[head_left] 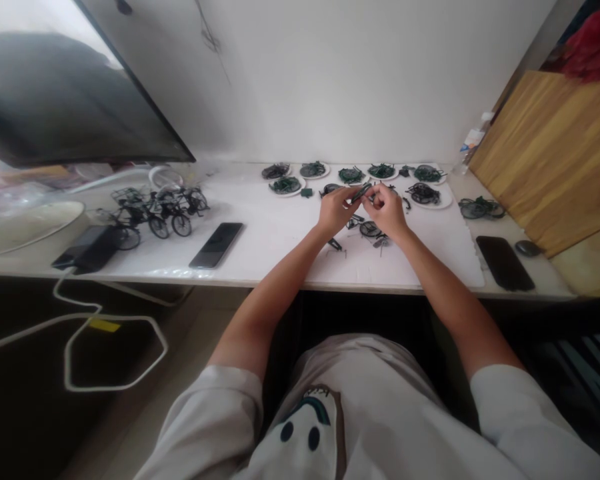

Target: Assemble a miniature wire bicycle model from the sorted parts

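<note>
My left hand [337, 209] is closed on a thin dark model bicycle wheel [361, 193], seen nearly edge-on above the table. My right hand [387, 208] pinches at the wheel's right side, its fingertips bent together; anything smaller between them is too small to make out. Beneath the hands lie loose dark bicycle parts, among them another wheel [370, 229] and a small black piece [335, 245]. Behind are white plates holding green and black parts, such as one plate [449, 197] to the right of my right hand.
Several assembled model bicycles [155, 213] stand at the left, near a phone [217, 245] and a black box [87, 250] with a white cable. At the right are another dark phone [505, 263], a mouse [528, 249], more parts [481, 208] and a wooden board [555, 160].
</note>
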A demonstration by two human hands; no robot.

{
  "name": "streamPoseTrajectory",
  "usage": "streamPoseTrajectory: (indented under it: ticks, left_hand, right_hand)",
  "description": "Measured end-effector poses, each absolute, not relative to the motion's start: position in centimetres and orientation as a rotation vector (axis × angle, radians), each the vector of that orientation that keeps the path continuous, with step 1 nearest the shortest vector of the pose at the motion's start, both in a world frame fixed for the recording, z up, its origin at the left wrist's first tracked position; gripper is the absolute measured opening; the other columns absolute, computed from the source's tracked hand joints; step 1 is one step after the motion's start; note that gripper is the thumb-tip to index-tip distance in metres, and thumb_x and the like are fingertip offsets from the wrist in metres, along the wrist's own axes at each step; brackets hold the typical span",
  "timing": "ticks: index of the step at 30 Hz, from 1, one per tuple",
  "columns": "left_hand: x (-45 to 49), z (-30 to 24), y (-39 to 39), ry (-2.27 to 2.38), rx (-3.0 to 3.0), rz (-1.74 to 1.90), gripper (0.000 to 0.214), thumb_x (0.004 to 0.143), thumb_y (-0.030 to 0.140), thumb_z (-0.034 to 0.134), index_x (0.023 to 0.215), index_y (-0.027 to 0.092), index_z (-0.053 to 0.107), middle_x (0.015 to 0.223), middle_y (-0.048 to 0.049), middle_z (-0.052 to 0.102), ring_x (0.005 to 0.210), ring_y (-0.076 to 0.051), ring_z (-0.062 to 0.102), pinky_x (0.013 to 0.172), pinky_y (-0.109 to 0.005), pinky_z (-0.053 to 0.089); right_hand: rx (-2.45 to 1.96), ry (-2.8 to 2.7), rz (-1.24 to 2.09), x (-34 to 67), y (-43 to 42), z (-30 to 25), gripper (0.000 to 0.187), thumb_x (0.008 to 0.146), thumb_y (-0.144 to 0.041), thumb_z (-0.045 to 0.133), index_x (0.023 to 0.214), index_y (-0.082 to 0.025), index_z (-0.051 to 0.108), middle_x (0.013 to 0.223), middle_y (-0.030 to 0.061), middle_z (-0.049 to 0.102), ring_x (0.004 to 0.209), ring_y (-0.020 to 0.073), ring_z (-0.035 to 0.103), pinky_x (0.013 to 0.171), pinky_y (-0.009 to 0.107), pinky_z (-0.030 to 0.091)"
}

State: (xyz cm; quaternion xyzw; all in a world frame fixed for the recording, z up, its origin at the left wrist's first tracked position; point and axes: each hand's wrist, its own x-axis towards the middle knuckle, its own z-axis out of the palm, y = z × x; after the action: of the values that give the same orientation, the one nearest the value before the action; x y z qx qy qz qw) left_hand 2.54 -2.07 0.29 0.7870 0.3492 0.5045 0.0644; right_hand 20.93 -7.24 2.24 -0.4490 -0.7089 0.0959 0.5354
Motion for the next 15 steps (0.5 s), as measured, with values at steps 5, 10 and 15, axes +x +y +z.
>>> streamPoseTrajectory:
  ticks: [5, 10, 15]
  left_hand:
    - [2.53, 0.19, -2.02, 1.051, 2.392, 1.536, 0.032, 0.101, 0.035, 0.067, 0.125, 0.02, 0.081, 0.106, -0.0097, 0.083, 0.082, -0.018, 0.075, 0.078, -0.031, 0.064]
    - [2.51, 0.17, -2.01, 1.051, 2.403, 1.534, 0.032, 0.102, 0.034, 0.067, 0.126, 0.019, 0.081, 0.105, -0.0103, 0.082, 0.081, -0.018, 0.075, 0.079, -0.031, 0.063]
    - [2.53, 0.25, -2.09, 1.06, 2.398, 1.531, 0.032, 0.102, 0.036, 0.066, 0.125, 0.02, 0.081, 0.106, -0.0096, 0.083, 0.08, -0.018, 0.074, 0.078, -0.031, 0.063]
  right_hand:
    - [-1.057, -1.688, 0.233, 20.87, -7.4, 2.43, 0.019, 0.097, -0.043, 0.071, 0.096, -0.026, 0.063, 0.06, -0.0062, 0.048, 0.057, 0.0163, 0.045, 0.066, 0.034, 0.04]
    - [-1.061, -1.683, 0.235, 20.86, -7.43, 2.48, 0.02, 0.096, -0.043, 0.073, 0.095, -0.026, 0.064, 0.059, -0.0067, 0.046, 0.056, 0.0162, 0.044, 0.065, 0.033, 0.039]
    - [-1.08, -1.665, 0.21, 20.77, -7.43, 2.48, 0.021, 0.096, -0.044, 0.073, 0.095, -0.025, 0.065, 0.06, -0.0068, 0.046, 0.057, 0.0159, 0.044, 0.066, 0.032, 0.04]
